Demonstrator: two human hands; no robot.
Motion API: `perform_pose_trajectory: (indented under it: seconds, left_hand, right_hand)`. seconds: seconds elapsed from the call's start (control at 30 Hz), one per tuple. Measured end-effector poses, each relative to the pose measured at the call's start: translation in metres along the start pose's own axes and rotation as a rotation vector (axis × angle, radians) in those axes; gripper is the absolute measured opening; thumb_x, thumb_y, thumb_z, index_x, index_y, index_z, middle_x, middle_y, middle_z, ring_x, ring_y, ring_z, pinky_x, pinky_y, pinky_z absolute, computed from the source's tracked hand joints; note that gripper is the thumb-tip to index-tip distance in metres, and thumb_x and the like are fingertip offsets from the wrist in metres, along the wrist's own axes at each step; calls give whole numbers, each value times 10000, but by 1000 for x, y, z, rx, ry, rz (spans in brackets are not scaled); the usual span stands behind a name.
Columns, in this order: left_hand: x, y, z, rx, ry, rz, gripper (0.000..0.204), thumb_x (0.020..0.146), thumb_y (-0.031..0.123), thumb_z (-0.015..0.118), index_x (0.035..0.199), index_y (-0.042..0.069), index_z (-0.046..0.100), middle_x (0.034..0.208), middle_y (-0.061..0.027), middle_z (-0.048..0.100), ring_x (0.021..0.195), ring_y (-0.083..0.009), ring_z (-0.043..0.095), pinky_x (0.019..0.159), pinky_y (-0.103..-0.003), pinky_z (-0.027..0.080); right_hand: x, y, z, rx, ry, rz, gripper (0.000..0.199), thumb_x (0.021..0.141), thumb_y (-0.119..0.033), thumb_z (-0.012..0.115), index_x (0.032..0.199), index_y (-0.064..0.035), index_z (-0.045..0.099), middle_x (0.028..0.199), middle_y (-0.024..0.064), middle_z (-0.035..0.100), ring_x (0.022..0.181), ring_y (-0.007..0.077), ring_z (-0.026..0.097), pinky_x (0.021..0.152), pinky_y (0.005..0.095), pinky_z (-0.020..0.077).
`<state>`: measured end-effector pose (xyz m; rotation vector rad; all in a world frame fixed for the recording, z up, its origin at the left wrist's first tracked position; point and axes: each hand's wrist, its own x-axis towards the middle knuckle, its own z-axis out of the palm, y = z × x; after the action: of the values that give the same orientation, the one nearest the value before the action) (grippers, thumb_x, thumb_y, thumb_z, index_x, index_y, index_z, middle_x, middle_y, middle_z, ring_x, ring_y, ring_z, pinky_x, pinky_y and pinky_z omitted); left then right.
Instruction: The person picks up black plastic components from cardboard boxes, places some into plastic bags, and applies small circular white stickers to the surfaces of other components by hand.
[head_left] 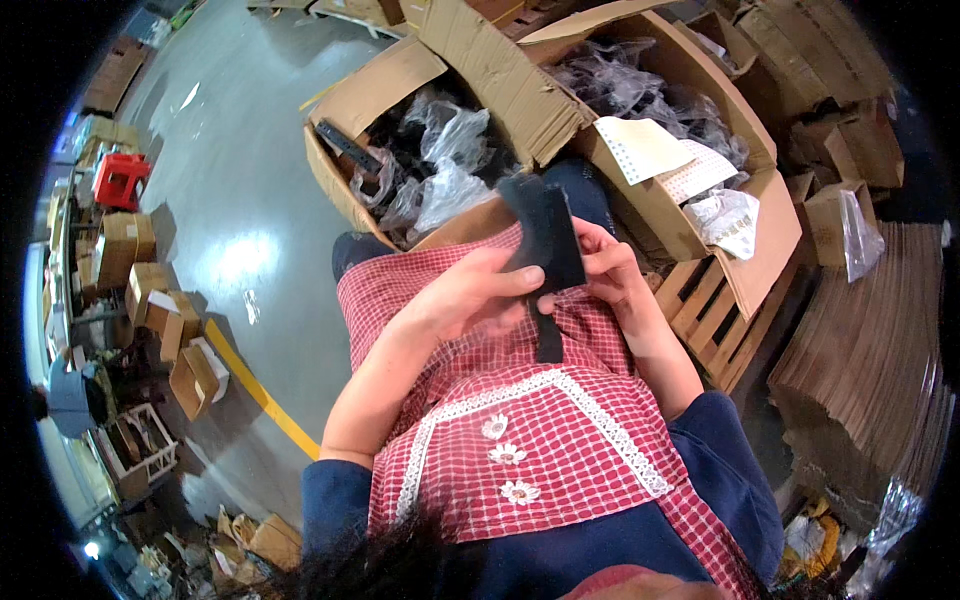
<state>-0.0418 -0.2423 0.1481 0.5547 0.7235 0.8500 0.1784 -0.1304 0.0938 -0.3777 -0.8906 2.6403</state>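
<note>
Over my lap I hold a black cloth-like piece with a narrow black strap hanging from its lower end. My left hand is closed on its left edge, thumb lying across the front. My right hand pinches its right edge with bent fingers. Just beyond it stands an open cardboard box holding clear plastic bags and dark items. A larger open box to the right holds more clear bags. The red checked apron covers my lap.
Dotted paper sheets and a white plastic packet lie on the right box's edge. A wooden pallet is under it. Flattened cardboard is stacked at right. Small boxes and a red stool stand at left.
</note>
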Motion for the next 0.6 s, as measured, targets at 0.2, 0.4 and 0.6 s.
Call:
perform_pose_trajectory:
  seconds: [0.2,0.4,0.6]
  left_hand:
    - [2,-19,-7,98,329,120,225,983,218,653,1053,4,643,830,-37,678,487,-38,459,428,-202,359]
    - [10,-32,-5,16,404,152,200,991,207,648,1026,11,658,856,-52,706,521,-35,465,451,-200,374]
    - [0,-32,4,-61,529,340,192,1023,191,597,1074,12,644,905,-67,696,575,-57,484,524,-241,456]
  right_hand:
    - [10,-24,-63,-1131,806,-444,327,839,-60,703,1164,-25,687,1123,97,700,1047,233,658,977,357,492]
    - [18,-60,-112,-2058,1277,-497,324,850,-196,738,1135,-61,660,1130,171,673,1090,358,610,923,460,484]
    - [-12,-59,-110,-2025,1145,-809,232,869,-128,709,1095,-77,719,973,152,735,862,336,691,800,434,535]
